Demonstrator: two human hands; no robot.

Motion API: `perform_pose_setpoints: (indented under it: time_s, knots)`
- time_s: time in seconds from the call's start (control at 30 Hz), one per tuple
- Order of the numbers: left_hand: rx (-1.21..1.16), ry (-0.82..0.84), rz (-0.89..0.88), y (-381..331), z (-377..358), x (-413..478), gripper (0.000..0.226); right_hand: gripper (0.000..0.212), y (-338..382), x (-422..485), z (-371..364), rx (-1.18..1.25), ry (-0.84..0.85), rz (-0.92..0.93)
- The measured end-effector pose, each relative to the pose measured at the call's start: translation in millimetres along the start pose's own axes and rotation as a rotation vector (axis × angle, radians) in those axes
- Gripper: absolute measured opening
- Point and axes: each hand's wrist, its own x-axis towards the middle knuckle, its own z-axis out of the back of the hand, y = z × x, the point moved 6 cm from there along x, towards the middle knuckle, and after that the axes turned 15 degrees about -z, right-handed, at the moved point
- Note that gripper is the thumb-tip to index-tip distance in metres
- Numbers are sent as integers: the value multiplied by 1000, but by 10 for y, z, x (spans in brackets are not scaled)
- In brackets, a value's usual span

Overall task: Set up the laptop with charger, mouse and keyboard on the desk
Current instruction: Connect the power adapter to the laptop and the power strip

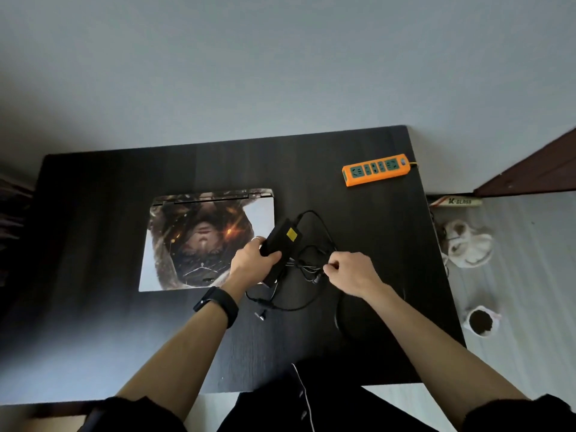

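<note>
A closed laptop (199, 241) with a picture skin on its lid lies on the black desk (93, 219), left of centre. My left hand (251, 261) grips the black charger brick (285, 233), which has a yellow label, just above the laptop's right edge. My right hand (352, 271) pinches the tangled black charger cable (311, 263) beside the brick. Loops of cable spread over the desk, and a plug end (260, 314) lies near my left wrist. No mouse or keyboard shows.
An orange power strip (375, 169) lies at the desk's far right corner. On the floor to the right are white slippers (467, 244), a small white pot of dark soil (481, 321) and a flat box (456, 201). A wall stands behind the desk.
</note>
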Motion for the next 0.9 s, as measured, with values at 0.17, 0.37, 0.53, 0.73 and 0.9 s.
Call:
perform_pose_setpoints:
  time_s: [0.17,0.37,0.53,0.73,0.9]
  knots:
    - [-71,-3,-10,-42,13,9,44,24,-9,-5,-62,239,460,22]
    - [-322,-34,2,12,-6,-8,47,25,0,-48,-59,749,514,-60]
    - [-677,-97,66,111,188,-70,39,33,-667,166,199,613,29,-387]
    - [-916,-107,117,17,448,-110,38,54,-1058,167,388,508,-164,-616]
    - [-965,-92,82,-302,514,-71,32,50,-488,44,297,543,-181,-296]
